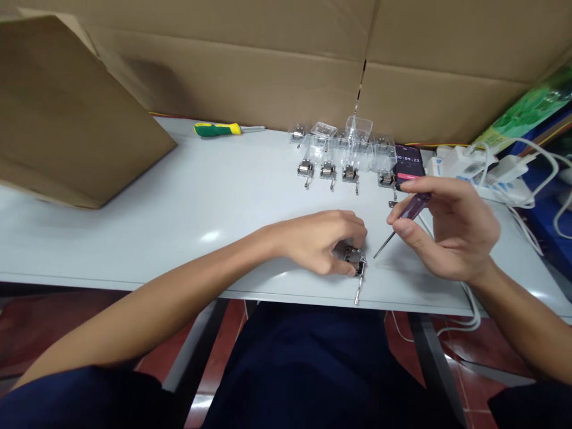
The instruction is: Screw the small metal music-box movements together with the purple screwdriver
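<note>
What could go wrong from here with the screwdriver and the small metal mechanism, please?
If the purple-handled screwdriver in the right hand slipped, its tip might jab the left hand, which holds the metal mechanism nearby. The mechanism also lies near the front edge of the table, so a bump could knock it off.

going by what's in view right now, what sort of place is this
Probably a workbench for small mechanical parts: the right hand holds a purple-handled screwdriver, and small metal mechanisms sit in front of clear plastic boxes.
</note>
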A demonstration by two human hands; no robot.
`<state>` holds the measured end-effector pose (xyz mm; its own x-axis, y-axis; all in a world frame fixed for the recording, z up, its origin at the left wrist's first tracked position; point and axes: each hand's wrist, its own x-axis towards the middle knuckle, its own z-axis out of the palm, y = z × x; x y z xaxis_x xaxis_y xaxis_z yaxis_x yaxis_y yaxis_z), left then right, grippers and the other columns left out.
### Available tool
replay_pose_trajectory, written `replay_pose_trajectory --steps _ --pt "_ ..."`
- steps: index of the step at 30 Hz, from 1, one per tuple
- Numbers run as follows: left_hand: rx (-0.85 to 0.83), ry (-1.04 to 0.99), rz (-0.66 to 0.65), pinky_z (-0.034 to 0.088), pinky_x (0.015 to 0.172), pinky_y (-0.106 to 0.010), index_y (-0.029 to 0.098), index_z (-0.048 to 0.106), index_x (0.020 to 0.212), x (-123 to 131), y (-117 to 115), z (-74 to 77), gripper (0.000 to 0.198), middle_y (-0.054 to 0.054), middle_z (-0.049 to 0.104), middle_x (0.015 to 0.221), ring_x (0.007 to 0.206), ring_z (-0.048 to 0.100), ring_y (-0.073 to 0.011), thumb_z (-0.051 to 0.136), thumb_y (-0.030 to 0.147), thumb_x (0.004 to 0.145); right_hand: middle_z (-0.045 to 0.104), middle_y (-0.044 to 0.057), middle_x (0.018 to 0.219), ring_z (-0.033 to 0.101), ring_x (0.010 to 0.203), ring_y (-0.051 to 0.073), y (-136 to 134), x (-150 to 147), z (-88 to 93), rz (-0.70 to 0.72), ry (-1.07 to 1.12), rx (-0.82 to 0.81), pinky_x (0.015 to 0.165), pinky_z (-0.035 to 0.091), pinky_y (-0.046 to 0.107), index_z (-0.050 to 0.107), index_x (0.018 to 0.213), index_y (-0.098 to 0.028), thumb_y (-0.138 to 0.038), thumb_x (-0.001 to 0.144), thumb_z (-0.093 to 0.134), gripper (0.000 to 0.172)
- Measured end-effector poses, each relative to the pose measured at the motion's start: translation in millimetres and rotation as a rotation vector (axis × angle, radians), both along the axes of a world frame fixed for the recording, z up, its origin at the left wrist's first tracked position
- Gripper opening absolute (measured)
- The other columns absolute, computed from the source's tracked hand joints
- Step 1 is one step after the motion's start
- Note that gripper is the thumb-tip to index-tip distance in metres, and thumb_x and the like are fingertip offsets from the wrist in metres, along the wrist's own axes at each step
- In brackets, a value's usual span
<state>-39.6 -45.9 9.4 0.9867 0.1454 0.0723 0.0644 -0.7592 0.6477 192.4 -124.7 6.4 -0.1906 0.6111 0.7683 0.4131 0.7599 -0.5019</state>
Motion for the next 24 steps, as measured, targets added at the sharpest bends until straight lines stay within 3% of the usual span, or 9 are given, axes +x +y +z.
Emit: replay_pose_trajectory --steps 5,12,19,24 --pt "-0.047 0.001 0.013 0.047 0.082 -0.035 0.016 0.066 0.098 0 0 0.6 0.021 -0.006 0.066 0.096 0.090 0.060 -0.0220 0.076 0.024 0.081 0.071 0.003 0.105 0.072 0.078 0.020 -8 -6 2.6 0.131 -0.037 -0.060 0.068 0.066 0.039 0.060 0.144 -0.031 -0.009 0.082 0.078 0.068" --pt "-0.051 0.007 0.019 0.047 0.083 -0.034 0.018 0.066 0.097 1 -2 2.0 0.018 -0.005 0.066 0.095 0.091 0.061 -0.0215 0.075 0.024 0.082 0.069 0.001 0.099 0.069 0.076 0.019 -12 -7 5.5 0.124 -0.076 -0.092 0.069 0.060 0.038 0.058 0.144 -0.032 -0.009 0.085 0.074 0.066" --pt "0.245 0.029 0.256 0.041 0.074 -0.034 0.018 0.062 0.089 -1 6 -4.3 0.035 -0.004 0.062 0.086 0.080 0.056 -0.0208 0.073 0.051 0.087 0.063 -0.003 0.086 0.059 0.073 0.014 -14 -8 20.8 0.046 -0.442 -0.436 0.069 0.048 0.031 0.055 0.133 -0.027 -0.011 0.096 0.053 0.041" --pt "0.308 0.020 0.274 0.039 0.073 -0.032 0.020 0.055 0.081 -3 12 -5.5 0.052 -0.004 0.061 0.085 0.080 0.055 -0.0204 0.069 0.070 0.086 0.062 -0.004 0.081 0.056 0.073 0.014 -5 -5 21.3 -0.028 -0.672 -0.598 0.071 0.041 0.031 0.059 0.102 -0.024 -0.020 0.095 0.056 0.009"
